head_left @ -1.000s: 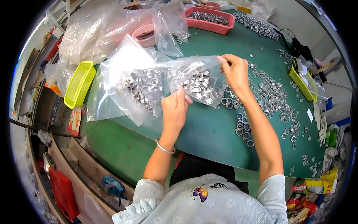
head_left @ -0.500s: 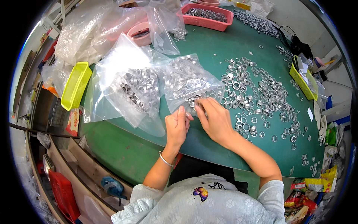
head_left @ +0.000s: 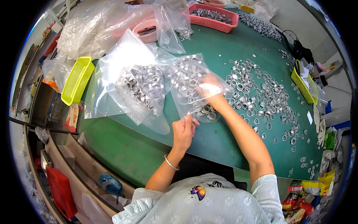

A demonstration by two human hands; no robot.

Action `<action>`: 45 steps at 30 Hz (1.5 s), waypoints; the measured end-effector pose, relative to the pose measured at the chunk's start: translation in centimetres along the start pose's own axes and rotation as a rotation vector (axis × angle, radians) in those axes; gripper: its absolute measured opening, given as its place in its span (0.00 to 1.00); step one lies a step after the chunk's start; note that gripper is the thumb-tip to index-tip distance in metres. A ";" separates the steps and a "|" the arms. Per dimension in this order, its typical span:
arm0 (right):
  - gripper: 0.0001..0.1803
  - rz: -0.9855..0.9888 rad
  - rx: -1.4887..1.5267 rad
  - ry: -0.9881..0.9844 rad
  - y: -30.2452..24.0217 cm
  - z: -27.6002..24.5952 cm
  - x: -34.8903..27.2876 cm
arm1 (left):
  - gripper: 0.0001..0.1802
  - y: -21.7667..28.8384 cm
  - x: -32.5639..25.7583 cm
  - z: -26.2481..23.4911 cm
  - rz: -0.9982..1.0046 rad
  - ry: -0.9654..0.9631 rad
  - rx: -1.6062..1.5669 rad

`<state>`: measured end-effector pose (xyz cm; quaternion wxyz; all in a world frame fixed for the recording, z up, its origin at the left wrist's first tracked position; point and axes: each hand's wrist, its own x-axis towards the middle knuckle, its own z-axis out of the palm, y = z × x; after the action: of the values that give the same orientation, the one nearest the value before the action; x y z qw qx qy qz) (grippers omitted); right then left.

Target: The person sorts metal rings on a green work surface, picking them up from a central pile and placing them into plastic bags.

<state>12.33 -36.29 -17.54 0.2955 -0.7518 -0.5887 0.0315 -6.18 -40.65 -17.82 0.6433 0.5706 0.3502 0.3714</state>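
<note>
The clear bag (head_left: 179,102) lies on the green bench (head_left: 220,143) in front of the person, with its lower corner drawn toward the body. The left hand (head_left: 182,131) has its fingers curled and its thumb pressed down on that near edge, pinching the film, probably because thin plastic would slide or fold shut without an anchor.

The right hand (head_left: 209,86) is covered by a layer of the same film (a bright glare sits over the knuckles). It looks to have gone in under the raised side, which would explain why the plastic bulges over the wrist. Whether its fingers are clenched on anything or released, I cannot tell.

Metal rings (head_left: 183,76) are heaped in the far part of the bag, and a few sit near the pinched edge; their weight likely helps hold the plastic flat. Just to the left, a second bag (head_left: 147,89) with more rings lies on the bench, its film overlapping the first.

Loose rings (head_left: 263,95) are spread over the bench to the right, seemingly within easy reach of the right arm. Beyond, a pink tray (head_left: 234,23) holds more small metal pieces.
</note>
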 end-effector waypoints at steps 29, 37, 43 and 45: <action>0.26 0.100 0.981 -0.067 -5.2 -9.3 -13.9 | 0.21 2.9 -3.6 1.3 -0.145 -0.307 -0.348; 0.24 0.037 0.767 0.021 -5.6 -9.7 -14.5 | 0.20 4.6 -4.7 1.3 0.046 -0.095 -0.186; 0.21 0.092 0.801 -0.062 -5.0 -10.1 -16.4 | 0.18 6.2 -3.2 -3.9 0.528 0.506 0.408; 0.18 0.023 0.772 -0.090 -5.2 -10.3 -16.6 | 0.19 7.0 -1.0 -6.0 0.423 0.533 0.591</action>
<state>6.83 -54.83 -11.57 0.5304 -0.5895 -0.5374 0.2869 -12.41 -38.17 -11.48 0.2501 0.6733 0.4701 0.5129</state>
